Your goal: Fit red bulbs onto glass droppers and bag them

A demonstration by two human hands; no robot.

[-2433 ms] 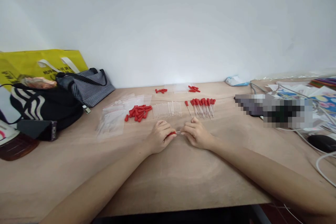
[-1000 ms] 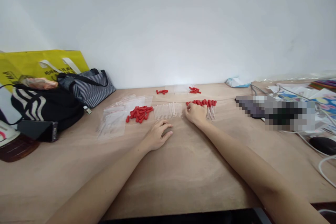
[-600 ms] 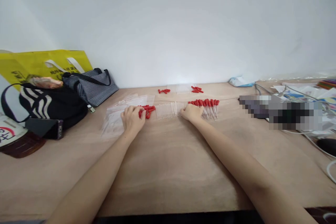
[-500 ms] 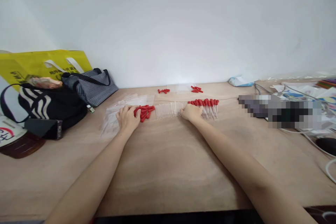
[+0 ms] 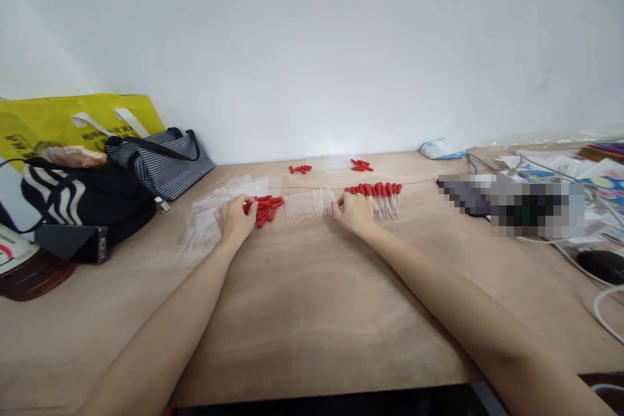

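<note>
My left hand [image 5: 235, 218] rests at the left edge of a pile of red rubber bulbs [image 5: 266, 207], fingers curled onto the nearest bulbs. My right hand [image 5: 353, 212] lies at the right end of a row of clear glass tubes [image 5: 308, 203], fingers bent down on the tube ends. Just right of that hand stands a row of finished droppers with red tops [image 5: 381, 197]. What either hand's fingertips pinch is hidden.
Clear zip bags [image 5: 214, 208] lie left of the bulbs. Bags are piled at the far left: a striped one [image 5: 160, 159], a black one [image 5: 82, 198], a yellow one [image 5: 63, 120]. More bulbs [image 5: 299, 169] and tubes sit by the wall. Cables and papers [image 5: 575, 195] crowd the right.
The hands parted from the middle of the table. My right hand set a dropper in the row, then shifted to the tubes. My left hand reached out to the bulb pile.
</note>
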